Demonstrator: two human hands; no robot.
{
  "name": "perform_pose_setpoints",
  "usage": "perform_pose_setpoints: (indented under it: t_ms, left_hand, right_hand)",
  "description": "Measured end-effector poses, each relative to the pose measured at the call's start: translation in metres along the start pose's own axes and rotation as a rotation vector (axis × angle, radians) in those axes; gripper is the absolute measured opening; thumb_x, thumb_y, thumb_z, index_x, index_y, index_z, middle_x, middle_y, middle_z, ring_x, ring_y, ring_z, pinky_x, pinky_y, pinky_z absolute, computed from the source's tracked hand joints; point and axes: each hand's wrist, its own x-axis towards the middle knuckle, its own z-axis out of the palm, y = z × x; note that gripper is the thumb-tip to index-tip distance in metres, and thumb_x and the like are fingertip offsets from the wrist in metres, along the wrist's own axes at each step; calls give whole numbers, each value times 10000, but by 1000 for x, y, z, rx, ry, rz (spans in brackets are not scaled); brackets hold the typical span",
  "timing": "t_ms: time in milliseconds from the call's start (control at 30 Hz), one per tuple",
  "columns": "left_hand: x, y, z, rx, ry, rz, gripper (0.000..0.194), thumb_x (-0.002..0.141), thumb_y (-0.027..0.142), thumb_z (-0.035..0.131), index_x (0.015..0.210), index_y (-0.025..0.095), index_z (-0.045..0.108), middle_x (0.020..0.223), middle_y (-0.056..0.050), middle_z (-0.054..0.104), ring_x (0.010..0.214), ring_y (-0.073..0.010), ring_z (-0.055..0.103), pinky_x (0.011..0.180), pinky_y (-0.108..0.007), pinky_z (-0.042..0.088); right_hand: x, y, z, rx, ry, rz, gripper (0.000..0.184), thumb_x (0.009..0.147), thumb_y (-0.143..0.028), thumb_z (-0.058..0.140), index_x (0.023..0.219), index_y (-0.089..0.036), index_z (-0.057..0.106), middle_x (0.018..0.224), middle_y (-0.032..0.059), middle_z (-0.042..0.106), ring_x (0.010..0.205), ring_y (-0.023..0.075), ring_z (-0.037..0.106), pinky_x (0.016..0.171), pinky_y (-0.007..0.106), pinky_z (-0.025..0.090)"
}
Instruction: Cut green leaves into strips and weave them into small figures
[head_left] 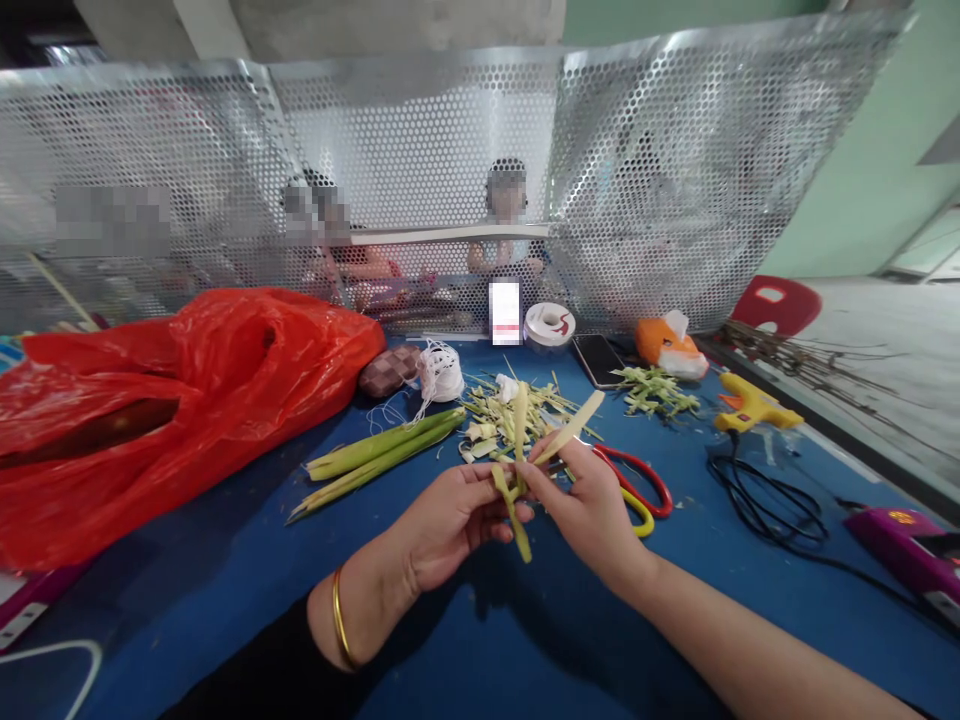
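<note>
Pale yellow-green leaf strips (520, 425) cross over one another between my hands, with ends pointing up, to the upper right and down. My left hand (442, 525), a gold bangle on its wrist, pinches the crossing from the left. From the right, my right hand (592, 505) grips the same strips, thumb and fingertips pressed close to the crossing. Beyond my right hand lie scissors (651, 478) with red and yellow handles, their blades partly hidden by it. A heap of cut leaf scraps (487, 425) is just behind the strips. Green leaf stalks (394, 455) rest to the left.
A red plastic bag (247, 400) fills the left side. White string (441, 372), a ribbon roll (550, 325), two phones, a tissue pack (667, 345) and woven leaf pieces (656, 392) line the back. A yellow glue gun (757, 403) trails its cable rightward. A perforated screen (450, 130) stands behind.
</note>
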Motion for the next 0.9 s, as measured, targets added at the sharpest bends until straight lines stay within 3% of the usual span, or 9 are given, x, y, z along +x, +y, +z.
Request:
perform_pose_setpoints:
  t_ms: [133, 300, 433, 567, 733, 900]
  left_hand:
    - [-1, -3, 0, 31, 94, -10, 211, 760, 311, 728, 868, 130, 720, 731, -32, 661, 588, -76, 601, 456, -141, 383]
    - [-2, -4, 1, 128, 153, 22, 224, 712, 339, 741, 792, 131, 724, 619, -21, 638, 570, -94, 578, 514, -176, 365]
    - [-5, -2, 8, 227, 230, 62, 209, 686, 325, 726, 741, 123, 729, 648, -30, 657, 547, -95, 551, 535, -204, 358]
    - [-8, 3, 14, 300, 308, 87, 163, 711, 247, 647, 613, 127, 698, 490, 7, 569, 479, -77, 460, 510, -201, 330]
    - [-6, 3, 11, 212, 282, 50, 145, 714, 240, 624, 708, 127, 715, 644, -23, 652, 527, -72, 498, 524, -192, 344]
    - [-4, -2, 5, 125, 234, 28, 144, 698, 255, 647, 722, 127, 706, 700, -35, 655, 561, -82, 509, 549, -204, 378]
  right_hand:
    - [-2, 0, -1, -68, 47, -72, 64, 837, -233, 594, 781, -214, 570, 792, 36, 650, 767, 208, 599, 705, 352, 448]
    - [0, -1, -3, -138, -19, -162, 96, 830, -175, 587, 755, -226, 618, 782, 30, 689, 774, 214, 612, 747, 366, 441]
    - [2, -4, -4, 72, -130, 11, 179, 874, -241, 552, 715, -218, 631, 701, 15, 667, 700, 193, 623, 704, 331, 468]
    - [3, -6, -5, 250, -194, 120, 177, 851, -280, 593, 699, -202, 642, 758, 26, 679, 689, 186, 618, 665, 311, 482]
    - [6, -8, -10, 395, -128, 126, 80, 814, -274, 644, 802, -217, 700, 819, 31, 671, 796, 204, 612, 713, 324, 484]
    - [8, -9, -12, 573, -63, 190, 206, 901, -359, 551, 884, -232, 713, 856, 47, 684, 870, 211, 618, 820, 356, 476]
